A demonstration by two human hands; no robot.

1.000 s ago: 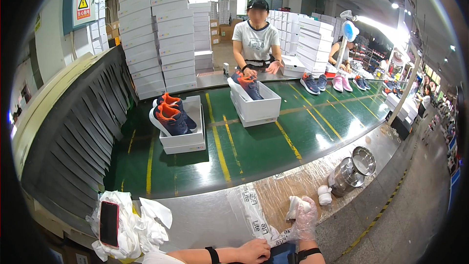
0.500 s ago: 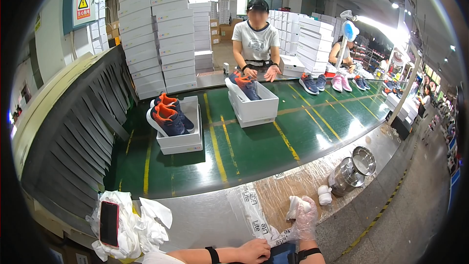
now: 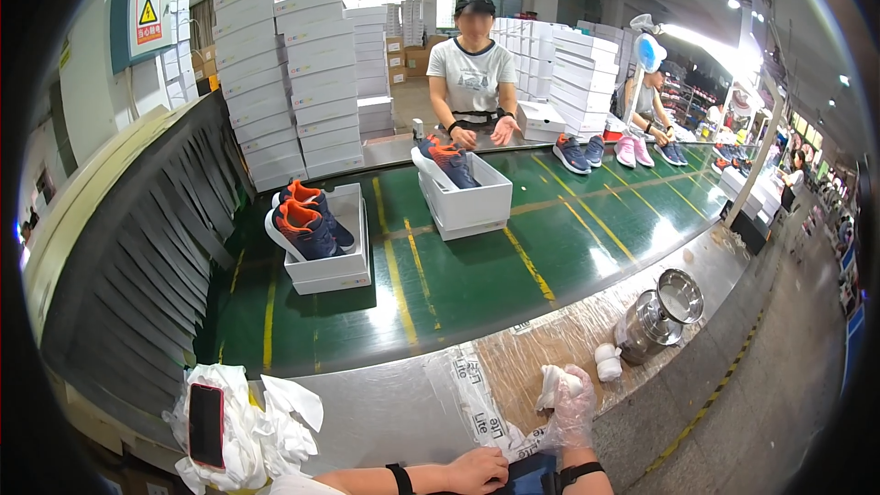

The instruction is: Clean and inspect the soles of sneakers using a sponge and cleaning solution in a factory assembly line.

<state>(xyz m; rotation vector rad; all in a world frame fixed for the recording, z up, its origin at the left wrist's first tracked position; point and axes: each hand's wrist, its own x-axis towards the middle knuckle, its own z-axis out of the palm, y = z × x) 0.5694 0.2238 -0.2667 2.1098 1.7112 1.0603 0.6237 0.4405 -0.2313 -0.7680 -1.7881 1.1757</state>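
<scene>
Two hands (image 3: 477,469), dark shoe (image 3: 534,474) lying crosswise

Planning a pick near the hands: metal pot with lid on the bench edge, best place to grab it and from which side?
Take the metal pot by its round body, from the aisle side on the right. It lies tilted with its lid facing up and right, so a top grip would slide. The white roll crowds its left.

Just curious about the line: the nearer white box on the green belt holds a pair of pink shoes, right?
Not quite. The head view shows the nearer white box on the green belt holding a pair of navy shoes with orange linings, not pink ones.
</scene>
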